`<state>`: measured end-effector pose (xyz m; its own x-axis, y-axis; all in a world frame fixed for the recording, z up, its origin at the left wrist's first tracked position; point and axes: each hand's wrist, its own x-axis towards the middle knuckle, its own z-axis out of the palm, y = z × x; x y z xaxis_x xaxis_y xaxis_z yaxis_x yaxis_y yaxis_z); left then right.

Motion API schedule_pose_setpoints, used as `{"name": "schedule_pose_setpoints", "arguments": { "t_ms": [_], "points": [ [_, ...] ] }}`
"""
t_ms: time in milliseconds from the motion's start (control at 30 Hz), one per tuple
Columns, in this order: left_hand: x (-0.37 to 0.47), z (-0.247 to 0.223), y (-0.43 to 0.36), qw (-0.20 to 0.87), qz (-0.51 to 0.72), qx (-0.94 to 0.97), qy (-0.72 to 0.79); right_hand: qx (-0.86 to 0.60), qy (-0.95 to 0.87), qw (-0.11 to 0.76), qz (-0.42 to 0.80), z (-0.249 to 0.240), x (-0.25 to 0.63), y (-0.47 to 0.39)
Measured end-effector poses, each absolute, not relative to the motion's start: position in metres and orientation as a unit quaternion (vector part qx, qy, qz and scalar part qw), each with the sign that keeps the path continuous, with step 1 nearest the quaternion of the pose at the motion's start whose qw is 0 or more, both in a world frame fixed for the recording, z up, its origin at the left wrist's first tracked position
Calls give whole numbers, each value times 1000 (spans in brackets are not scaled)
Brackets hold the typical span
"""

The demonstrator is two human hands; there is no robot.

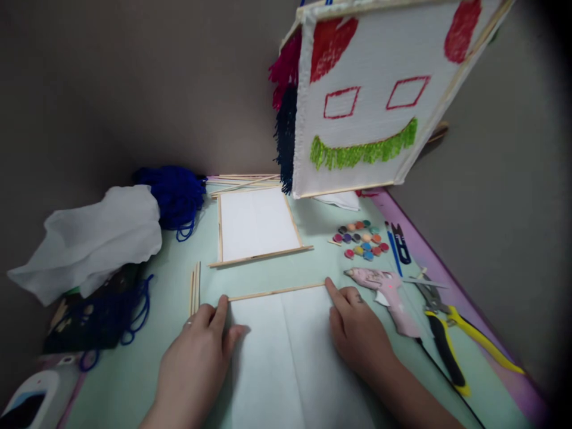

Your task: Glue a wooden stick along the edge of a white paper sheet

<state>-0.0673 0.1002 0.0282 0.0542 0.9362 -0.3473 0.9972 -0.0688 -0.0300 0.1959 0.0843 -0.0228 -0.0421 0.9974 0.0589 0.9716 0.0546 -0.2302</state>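
Note:
A thin wooden stick (277, 292) lies along the top edge of a creased white sheet (272, 357). At the stick's left end, my left hand (201, 351) presses down with its index finger, the thumb spread over the sheet. My right hand (357, 328) has its index finger extended onto the right end, the other fingers curled beneath it. Neither hand wraps around anything. Beyond them lies a white panel (259, 223) edged with sticks. Several loose sticks (195, 289) rest just beyond my left hand.
At the right are a pink glue gun (393, 295), yellow-black pliers (447, 345), snips (401, 244) and small paint pots (366, 238). A decorated box (366, 131) hangs at the upper right. White cloth (98, 232) and blue yarn (174, 193) lie left.

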Motion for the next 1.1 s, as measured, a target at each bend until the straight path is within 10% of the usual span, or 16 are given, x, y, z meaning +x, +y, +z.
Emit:
{"name": "schedule_pose_setpoints", "arguments": {
  "t_ms": [1100],
  "points": [
    [-74,29,106,147,-121,711,677,-695,-712,52,88,-20,192,89]
  ]
}}
